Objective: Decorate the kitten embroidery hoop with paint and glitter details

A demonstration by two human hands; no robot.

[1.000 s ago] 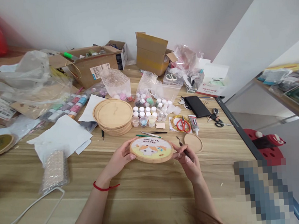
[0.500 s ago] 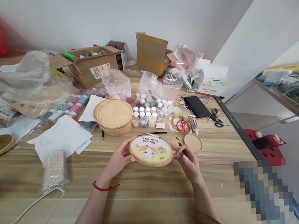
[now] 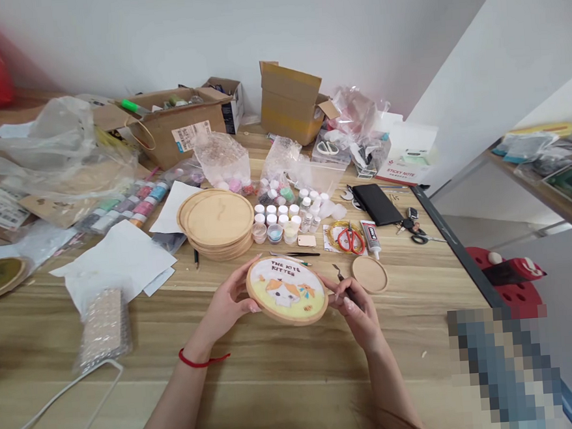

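Between my hands, above the table, is a round wooden plaque (image 3: 287, 289) with a raised rim, showing an orange-and-white kitten, a yellow ground and the lettering "THE KITE KITTEN". My left hand (image 3: 231, 302) grips its left edge, thumb on the near rim and fingers behind. At the right edge, my right hand (image 3: 355, 306) steadies it with the fingertips and also holds a small dark-handled tool (image 3: 340, 274) with a narrow metal tip. Just right of that hand lies a small round wooden tray (image 3: 370, 274). A stack of wooden discs (image 3: 216, 218) stands beyond my left hand.
Several white-capped jars (image 3: 279, 216) stand in the middle. Red-handled pliers (image 3: 351, 239), a glue tube (image 3: 370, 237) and a black wallet (image 3: 376, 204) lie to the right. Cardboard boxes (image 3: 291, 106) line the back. White paper (image 3: 116, 264) and a bubble-wrapped bundle (image 3: 102, 325) lie left.
The plaque has tilted so its picture faces me more, and it has shifted slightly left. My right hand has moved a little left with the tool. Both hands keep their hold.
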